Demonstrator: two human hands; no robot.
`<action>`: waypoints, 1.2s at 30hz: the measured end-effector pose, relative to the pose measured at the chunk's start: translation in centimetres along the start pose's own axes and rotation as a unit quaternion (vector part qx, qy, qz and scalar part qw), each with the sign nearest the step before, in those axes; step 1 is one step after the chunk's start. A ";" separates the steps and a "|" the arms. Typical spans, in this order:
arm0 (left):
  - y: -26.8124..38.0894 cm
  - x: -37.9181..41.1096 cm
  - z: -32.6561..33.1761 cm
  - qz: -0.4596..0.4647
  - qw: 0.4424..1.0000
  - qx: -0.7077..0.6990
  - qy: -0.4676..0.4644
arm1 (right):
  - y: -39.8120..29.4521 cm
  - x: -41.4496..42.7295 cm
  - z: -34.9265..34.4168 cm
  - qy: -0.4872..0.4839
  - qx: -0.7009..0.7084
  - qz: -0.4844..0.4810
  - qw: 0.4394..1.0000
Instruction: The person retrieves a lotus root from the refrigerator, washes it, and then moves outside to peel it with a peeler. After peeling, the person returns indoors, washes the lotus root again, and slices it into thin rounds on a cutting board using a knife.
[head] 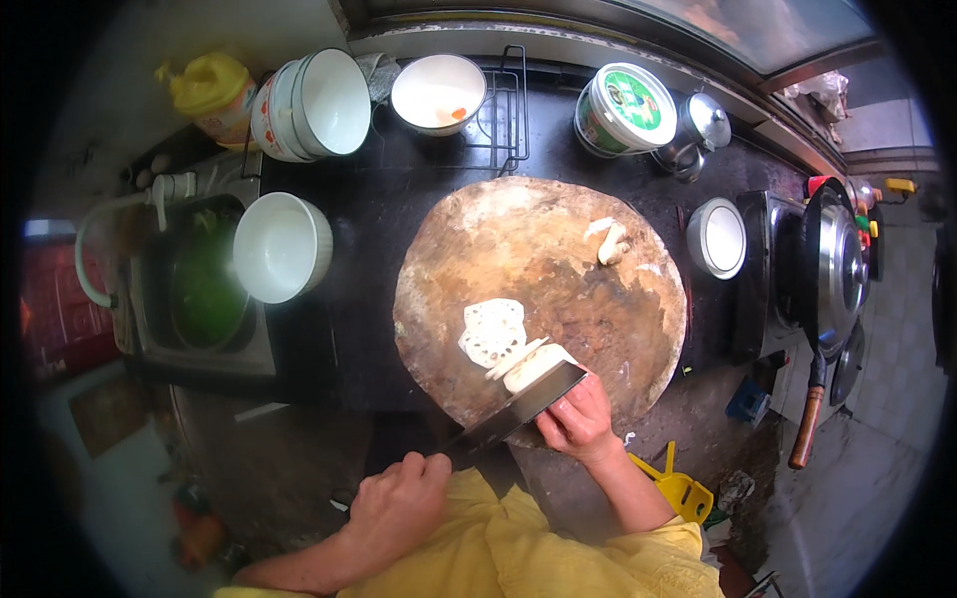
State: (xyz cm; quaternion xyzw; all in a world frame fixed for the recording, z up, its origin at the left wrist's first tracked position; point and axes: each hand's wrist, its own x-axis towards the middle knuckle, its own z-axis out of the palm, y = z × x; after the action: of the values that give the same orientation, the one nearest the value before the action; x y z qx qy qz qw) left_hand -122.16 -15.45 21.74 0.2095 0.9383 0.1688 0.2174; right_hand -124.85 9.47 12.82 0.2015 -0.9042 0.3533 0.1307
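Note:
My left hand point(401, 499) is closed around the handle end of a cleaver point(516, 407), whose blade slants up to the right over the near part of a round wooden chopping block point(471, 239). My right hand point(579, 422) steadies a piece of lotus root point(534, 366) behind the blade, which hides part of it and some of the fingers. Thin lotus root slices point(493, 329) lie overlapping to its upper left, with a few standing slices leaning between them and the piece. A pale, knobbly piece of food point(612, 244) rests on the block's far right.
Left are a white bowl point(282, 248) and a sink point(262, 336) with greens. Behind the block stand stacked bowls point(333, 101), an enamel bowl point(439, 93) on a wire rack point(516, 112) and a lidded tub point(632, 108). Right are a small bowl point(716, 239) and a lidded wok point(837, 269) on a stove.

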 end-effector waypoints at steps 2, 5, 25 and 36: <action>-0.1 -0.2 0.1 0.004 1.000 -0.004 0.007 | -0.1 -0.1 0.1 -0.002 0.001 -0.001 1.000; -0.3 0.0 -0.1 0.029 1.000 -0.001 0.006 | 0.1 -0.3 0.2 -0.004 0.001 -0.006 1.000; 1.1 6.3 3.0 0.040 0.997 -0.040 0.060 | 0.2 0.0 -0.5 0.000 0.011 0.025 1.000; 0.5 0.4 0.0 0.031 0.999 0.008 0.016 | 0.8 -0.7 -0.1 0.012 -0.002 0.022 1.000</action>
State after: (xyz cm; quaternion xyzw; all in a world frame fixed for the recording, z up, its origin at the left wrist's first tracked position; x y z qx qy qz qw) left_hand -122.35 -14.79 21.82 0.2373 0.9360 0.1713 0.1954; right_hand -124.57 10.25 12.14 0.1770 -0.9074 0.3569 0.1336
